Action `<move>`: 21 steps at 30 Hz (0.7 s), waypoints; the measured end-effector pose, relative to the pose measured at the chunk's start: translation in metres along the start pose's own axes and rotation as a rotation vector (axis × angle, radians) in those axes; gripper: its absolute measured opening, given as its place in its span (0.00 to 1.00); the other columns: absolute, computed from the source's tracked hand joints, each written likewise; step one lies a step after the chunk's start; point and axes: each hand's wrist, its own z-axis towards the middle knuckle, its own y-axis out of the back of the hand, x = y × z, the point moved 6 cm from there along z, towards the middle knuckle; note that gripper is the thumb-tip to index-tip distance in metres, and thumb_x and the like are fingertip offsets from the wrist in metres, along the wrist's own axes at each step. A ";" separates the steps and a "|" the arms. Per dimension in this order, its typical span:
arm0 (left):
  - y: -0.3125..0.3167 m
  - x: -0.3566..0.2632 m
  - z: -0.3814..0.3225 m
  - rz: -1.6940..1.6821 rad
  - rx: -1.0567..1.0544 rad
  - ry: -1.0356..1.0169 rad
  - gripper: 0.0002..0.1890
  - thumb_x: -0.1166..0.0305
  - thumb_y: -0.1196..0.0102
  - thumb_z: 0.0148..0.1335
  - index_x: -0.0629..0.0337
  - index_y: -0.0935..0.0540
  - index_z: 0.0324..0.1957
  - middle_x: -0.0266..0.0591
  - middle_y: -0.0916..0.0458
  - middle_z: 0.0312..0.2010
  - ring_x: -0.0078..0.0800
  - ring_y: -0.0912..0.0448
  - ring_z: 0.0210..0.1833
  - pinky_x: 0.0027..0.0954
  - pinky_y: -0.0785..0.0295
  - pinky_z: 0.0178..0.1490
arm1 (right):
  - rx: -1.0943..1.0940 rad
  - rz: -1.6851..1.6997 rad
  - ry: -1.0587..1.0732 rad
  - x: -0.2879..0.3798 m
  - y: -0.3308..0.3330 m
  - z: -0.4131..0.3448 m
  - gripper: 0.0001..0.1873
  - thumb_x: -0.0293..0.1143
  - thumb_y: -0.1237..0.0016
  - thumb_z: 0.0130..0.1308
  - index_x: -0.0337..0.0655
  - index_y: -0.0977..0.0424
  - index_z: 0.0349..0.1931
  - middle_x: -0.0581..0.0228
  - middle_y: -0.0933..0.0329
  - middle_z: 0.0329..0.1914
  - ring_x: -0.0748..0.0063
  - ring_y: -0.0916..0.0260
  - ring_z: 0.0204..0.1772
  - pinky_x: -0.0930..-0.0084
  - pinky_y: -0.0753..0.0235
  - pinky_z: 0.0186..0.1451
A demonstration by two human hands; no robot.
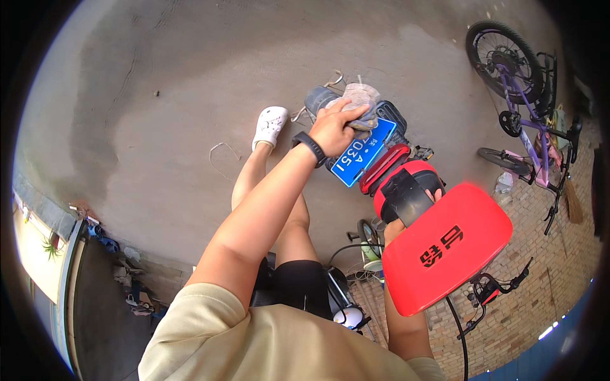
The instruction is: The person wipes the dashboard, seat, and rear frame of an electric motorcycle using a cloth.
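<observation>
My left hand (pixel 336 126), with a black wristband, presses a bunched beige-and-grey cloth (pixel 363 107), possibly a knit work glove, against the rear mudguard area of an electric scooter or motorbike. Just beside it is the blue licence plate (pixel 357 159), which bears writing. A red tail light (pixel 385 169) lies next to the plate, then the red-and-black tail section (pixel 407 190). My right hand (pixel 394 229) is at the black part of that tail, mostly hidden under a red panel (pixel 448 247) with black writing; a few fingertips show on the far side.
A purple bicycle (pixel 536 128) leans at the right, near a straw broom (pixel 574 202). Handlebars (pixel 493 290) stand beyond the red panel, over brick paving (pixel 524 276). My foot in a white clog (pixel 269 125) is on the concrete floor (pixel 190 119), near a loose pale cord.
</observation>
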 end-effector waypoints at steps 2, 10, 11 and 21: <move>-0.038 0.006 0.028 0.047 0.195 0.025 0.32 0.76 0.56 0.47 0.40 0.31 0.58 0.59 0.41 0.61 0.52 0.41 0.63 0.40 0.53 0.66 | 0.013 0.007 0.015 0.003 0.001 -0.001 0.19 0.25 0.59 0.55 0.34 0.35 0.50 0.48 0.37 0.57 0.53 0.41 0.59 0.63 0.43 0.61; -0.075 0.058 -0.110 -0.049 0.623 0.084 0.39 0.81 0.56 0.43 0.33 0.36 0.61 0.50 0.38 0.60 0.47 0.41 0.64 0.40 0.45 0.65 | -0.006 -0.009 -0.023 -0.001 0.003 0.000 0.19 0.24 0.59 0.56 0.33 0.36 0.50 0.49 0.37 0.56 0.54 0.41 0.59 0.63 0.43 0.61; -0.068 0.060 -0.130 -0.022 0.644 0.112 0.40 0.83 0.56 0.42 0.34 0.34 0.60 0.49 0.38 0.60 0.47 0.41 0.63 0.40 0.45 0.65 | -0.006 -0.005 -0.021 0.000 0.002 0.000 0.19 0.24 0.59 0.56 0.33 0.36 0.50 0.49 0.37 0.56 0.54 0.41 0.59 0.64 0.43 0.61; 0.036 0.039 -0.069 -0.527 0.413 0.442 0.33 0.85 0.64 0.48 0.52 0.33 0.60 0.41 0.26 0.47 0.25 0.26 0.45 0.25 0.29 0.46 | -0.031 -0.005 -0.003 0.000 -0.005 0.002 0.19 0.23 0.59 0.56 0.33 0.36 0.50 0.49 0.37 0.55 0.55 0.40 0.58 0.64 0.43 0.61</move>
